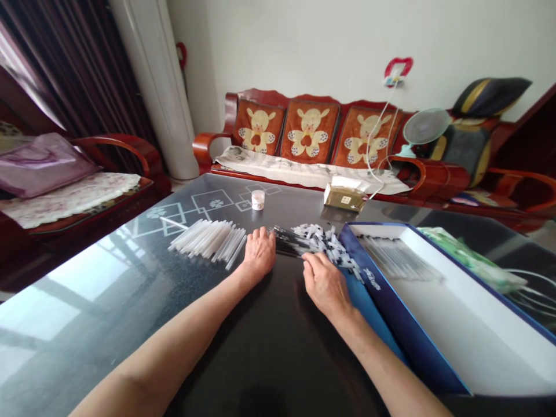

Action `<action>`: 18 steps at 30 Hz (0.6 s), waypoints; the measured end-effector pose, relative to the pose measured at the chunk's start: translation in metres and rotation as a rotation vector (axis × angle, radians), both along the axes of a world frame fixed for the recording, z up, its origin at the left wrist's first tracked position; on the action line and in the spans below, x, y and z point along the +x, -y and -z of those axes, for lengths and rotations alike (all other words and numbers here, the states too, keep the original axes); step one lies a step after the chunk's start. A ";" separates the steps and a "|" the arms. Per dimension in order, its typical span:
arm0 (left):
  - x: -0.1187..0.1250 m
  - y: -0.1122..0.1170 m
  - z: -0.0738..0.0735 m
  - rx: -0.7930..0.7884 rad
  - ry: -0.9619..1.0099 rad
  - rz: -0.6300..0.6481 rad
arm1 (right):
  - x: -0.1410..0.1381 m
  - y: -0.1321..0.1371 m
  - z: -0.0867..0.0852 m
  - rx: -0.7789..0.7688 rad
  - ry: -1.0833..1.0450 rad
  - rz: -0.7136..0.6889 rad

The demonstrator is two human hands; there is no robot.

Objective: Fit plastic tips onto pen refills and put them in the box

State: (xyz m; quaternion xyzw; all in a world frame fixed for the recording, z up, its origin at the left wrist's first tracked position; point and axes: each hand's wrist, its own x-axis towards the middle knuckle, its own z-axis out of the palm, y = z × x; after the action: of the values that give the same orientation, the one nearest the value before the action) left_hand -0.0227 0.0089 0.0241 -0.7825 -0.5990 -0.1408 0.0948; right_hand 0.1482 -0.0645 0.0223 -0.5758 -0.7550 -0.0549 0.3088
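Note:
My left hand [260, 250] rests on the dark table with its fingers curled, between a row of whitish translucent tubes [208, 238] and a bunch of thin black rods [289, 242]. Its fingertips reach the left ends of those rods; what they hold is hidden. At the near side of the rods, my right hand [325, 284] is closed in a pinch, and anything between its fingers is too small to make out. Small white-and-black pieces [321, 238] lie heaped at the rods' right end, beside the box. The hands are apart.
A blue-edged box with a white inside [438, 313] stands at the right, holding a row of clear tubes [397, 258]. Behind are a small round container [258, 200] and a tissue pack [345, 197]. A green-and-white plastic package [473, 258] lies beyond the box.

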 end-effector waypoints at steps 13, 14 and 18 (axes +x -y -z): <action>-0.042 0.008 -0.010 -0.187 -0.084 0.001 | 0.001 -0.009 0.035 -0.003 -0.152 -0.122; -0.045 0.005 -0.014 -0.172 -0.055 0.022 | 0.001 -0.009 0.035 0.001 -0.167 -0.125; -0.062 -0.004 -0.026 -0.117 -0.020 0.093 | 0.003 -0.012 0.034 0.056 -0.193 -0.152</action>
State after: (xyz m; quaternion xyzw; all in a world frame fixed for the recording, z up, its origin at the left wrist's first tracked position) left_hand -0.0849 0.0128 0.0503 -0.8151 -0.5683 -0.1020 0.0480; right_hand 0.1511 -0.0529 -0.0115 -0.5104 -0.7616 0.0032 0.3994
